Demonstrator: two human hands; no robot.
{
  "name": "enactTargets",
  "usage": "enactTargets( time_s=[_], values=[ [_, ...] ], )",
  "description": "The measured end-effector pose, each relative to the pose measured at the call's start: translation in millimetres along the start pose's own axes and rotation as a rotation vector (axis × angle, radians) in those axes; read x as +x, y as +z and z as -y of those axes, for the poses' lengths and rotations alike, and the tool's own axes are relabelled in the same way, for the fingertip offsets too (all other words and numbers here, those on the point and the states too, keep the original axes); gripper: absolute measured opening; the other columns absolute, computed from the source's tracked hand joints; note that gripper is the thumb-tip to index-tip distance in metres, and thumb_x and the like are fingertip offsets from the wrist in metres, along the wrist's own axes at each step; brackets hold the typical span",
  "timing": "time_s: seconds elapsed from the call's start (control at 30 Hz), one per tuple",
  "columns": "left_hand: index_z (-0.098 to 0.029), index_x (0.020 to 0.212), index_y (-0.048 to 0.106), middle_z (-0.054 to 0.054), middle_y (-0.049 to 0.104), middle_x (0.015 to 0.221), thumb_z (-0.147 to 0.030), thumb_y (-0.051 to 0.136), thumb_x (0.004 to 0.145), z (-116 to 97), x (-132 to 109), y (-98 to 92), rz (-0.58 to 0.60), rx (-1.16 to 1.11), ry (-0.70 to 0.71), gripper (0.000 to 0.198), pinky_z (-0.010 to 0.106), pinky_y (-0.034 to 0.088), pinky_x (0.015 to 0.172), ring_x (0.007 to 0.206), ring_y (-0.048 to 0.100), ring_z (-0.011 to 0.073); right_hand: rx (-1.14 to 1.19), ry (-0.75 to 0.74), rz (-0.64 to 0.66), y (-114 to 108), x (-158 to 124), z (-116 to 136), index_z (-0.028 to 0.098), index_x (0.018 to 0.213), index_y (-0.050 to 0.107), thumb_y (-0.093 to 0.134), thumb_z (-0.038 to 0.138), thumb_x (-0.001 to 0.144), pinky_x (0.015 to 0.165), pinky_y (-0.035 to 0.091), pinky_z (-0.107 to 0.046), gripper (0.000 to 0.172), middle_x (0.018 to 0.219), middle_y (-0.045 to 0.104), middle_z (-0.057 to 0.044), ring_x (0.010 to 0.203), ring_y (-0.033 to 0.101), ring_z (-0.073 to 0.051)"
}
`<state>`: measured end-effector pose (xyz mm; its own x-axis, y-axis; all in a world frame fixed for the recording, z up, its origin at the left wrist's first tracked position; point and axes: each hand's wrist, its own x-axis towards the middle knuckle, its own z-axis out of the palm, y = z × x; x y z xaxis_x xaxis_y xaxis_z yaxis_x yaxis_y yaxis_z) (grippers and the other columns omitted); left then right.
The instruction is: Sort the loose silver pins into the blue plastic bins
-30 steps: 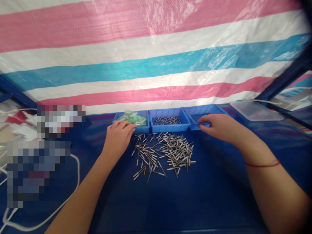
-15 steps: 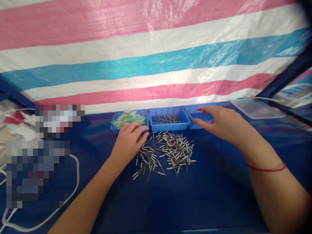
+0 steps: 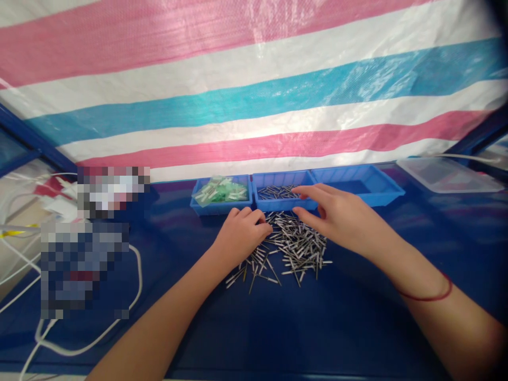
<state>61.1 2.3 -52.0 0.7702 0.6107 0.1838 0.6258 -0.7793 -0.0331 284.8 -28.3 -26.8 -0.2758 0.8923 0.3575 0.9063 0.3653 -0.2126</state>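
Note:
A loose pile of silvery blind rivets (image 3: pixel 301 243) lies on the blue tabletop (image 3: pixel 301 328). At the pile's upper left, my left hand (image 3: pixel 244 235) has its fingers curled in and the thumb close to them; whatever is between the tips is hidden. My right hand (image 3: pixel 337 214), thumb and forefinger apart, hovers over the upper right of the pile with nothing visible in it. Behind the pile, a middle blue bin (image 3: pixel 280 205) holds more rivets, partly covered by my right fingers.
Left in the row, a blue bin (image 3: pixel 222 210) contains green-and-white plastic packets (image 3: pixel 224 189). On the right stands another blue bin (image 3: pixel 383 197), beside a clear plastic lid (image 3: pixel 444 177). A white cable (image 3: pixel 138 270) loops at left. Striped sheeting (image 3: pixel 238 114) hangs behind.
My right hand has moved left from the right bin to the pile. My left hand's fingers have drawn in closer to the rivets. The view has shifted slightly.

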Motion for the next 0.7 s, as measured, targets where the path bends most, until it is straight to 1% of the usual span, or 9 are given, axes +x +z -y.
enactTargets(
  time_s=[0.17,0.3,0.4,0.5,0.6,0.7],
  values=[
    [-0.021,0.092,0.064,0.003,0.06,0.096,-0.031,0.043,0.096,-3,0,3.1,-0.004,0.035,0.02,0.024,0.033,0.028,0.071,0.086,0.05,0.0175,0.027,-0.037,0.04,10,-1,8,0.019,0.118,0.059,0.047,0.036,0.09,0.063,0.047,-0.03,0.036,0.103,0.066,-0.008,0.068,0.062,-0.017],
    [-0.017,0.091,0.061,0.005,0.058,0.094,-0.028,0.04,0.097,-3,-1,4.3,-0.023,0.093,-0.009,0.024,0.033,0.029,0.07,0.085,0.051,0.0189,0.066,-0.113,0.07,21,-3,15,0.02,0.104,0.066,0.048,0.034,0.089,0.066,0.047,-0.028,0.027,0.091,0.067,-0.008,0.078,0.064,-0.019],
    [-0.016,0.092,0.058,0.006,0.058,0.093,-0.026,0.037,0.097,-2,-3,1.7,-0.057,0.097,-0.034,0.024,0.034,0.03,0.07,0.084,0.051,0.0199,0.095,-0.142,0.119,29,-3,20,0.021,0.096,0.068,0.05,0.031,0.088,0.065,0.047,-0.027,0.023,0.089,0.065,-0.007,0.079,0.064,-0.018],
    [-0.016,0.094,0.057,0.006,0.057,0.092,-0.024,0.035,0.098,-2,-6,-3.4,-0.091,0.068,-0.047,0.023,0.034,0.031,0.072,0.085,0.051,0.0199,0.117,-0.132,0.136,35,-4,26,0.019,0.091,0.069,0.048,0.029,0.09,0.065,0.047,-0.028,0.024,0.088,0.064,-0.007,0.077,0.064,-0.018],
    [-0.016,0.095,0.056,0.007,0.058,0.095,-0.025,0.033,0.098,-2,-9,-8.4,-0.098,0.017,-0.072,0.025,0.034,0.033,0.074,0.088,0.052,0.0204,0.147,-0.116,0.112,37,-4,30,0.019,0.087,0.07,0.046,0.029,0.091,0.067,0.048,-0.029,0.026,0.088,0.063,-0.007,0.075,0.063,-0.017],
    [-0.016,0.098,0.055,0.007,0.059,0.1,-0.025,0.032,0.099,-1,-12,-11.8,-0.124,-0.145,-0.101,0.025,0.033,0.036,0.078,0.094,0.053,0.0195,0.204,-0.102,0.074,36,-4,33,0.019,0.089,0.069,0.046,0.029,0.091,0.072,0.048,-0.03,0.026,0.092,0.063,-0.007,0.077,0.063,-0.017]
  ],
)
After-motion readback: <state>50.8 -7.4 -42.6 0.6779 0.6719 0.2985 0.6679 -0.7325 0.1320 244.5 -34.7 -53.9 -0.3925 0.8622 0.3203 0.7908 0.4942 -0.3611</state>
